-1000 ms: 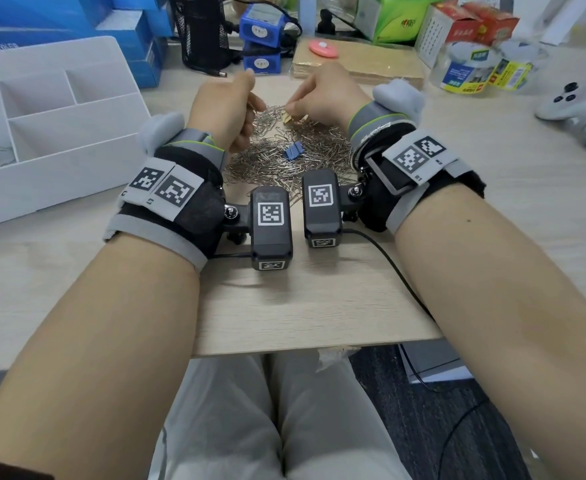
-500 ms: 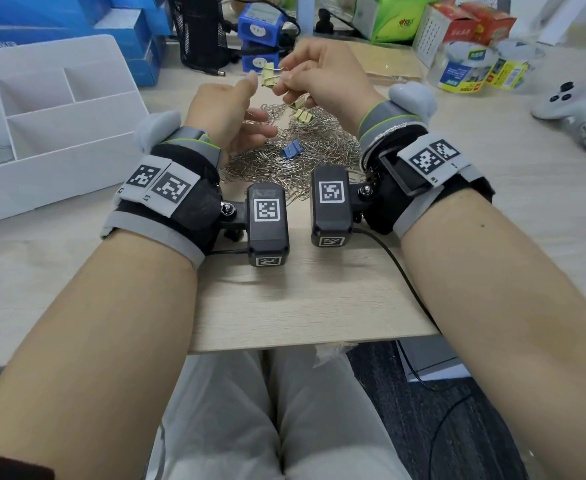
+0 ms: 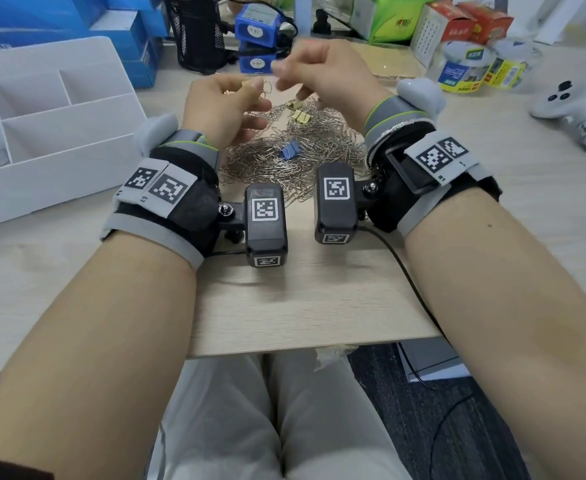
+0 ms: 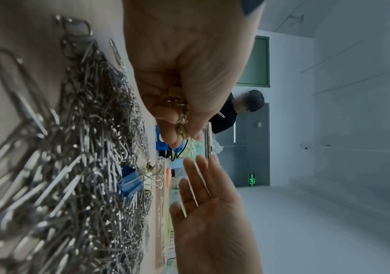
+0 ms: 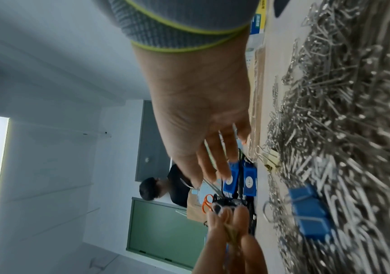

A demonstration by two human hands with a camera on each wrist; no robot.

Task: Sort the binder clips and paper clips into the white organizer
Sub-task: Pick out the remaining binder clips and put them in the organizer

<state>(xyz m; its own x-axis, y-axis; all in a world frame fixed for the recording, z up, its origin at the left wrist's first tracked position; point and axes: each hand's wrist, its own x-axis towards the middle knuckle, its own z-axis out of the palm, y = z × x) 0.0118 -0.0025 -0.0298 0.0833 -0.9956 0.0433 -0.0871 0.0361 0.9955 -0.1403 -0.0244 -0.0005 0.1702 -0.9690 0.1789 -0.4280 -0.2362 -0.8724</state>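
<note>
Two yellow binder clips (image 3: 298, 116) are left lying at the far edge of the paper clip pile (image 3: 295, 157), and one more, the held yellow clip (image 4: 181, 129), is now pinched between the thumb and fingers of the left hand (image 3: 224, 105). Half a second ago that clip was gripped by the right hand (image 3: 319, 72) and was being offered across; it has since been passed over, and the right hand has been drawn back with its fingers loosely spread and nothing in them. From this it is judged that clips are being gathered in the left hand, on the side of the white organizer (image 3: 52, 109), whose compartments at the far left appear to hold nothing yet.

From the head view, only a sliver of yellow is seen at the left fingertips. The left wrist view makes the pinch plain, with wire handles bunched inside the grip, and shows the right palm open. The blue binder clip (image 5: 309, 209) lying untouched on the pile is seen largest in the right wrist view.
</note>
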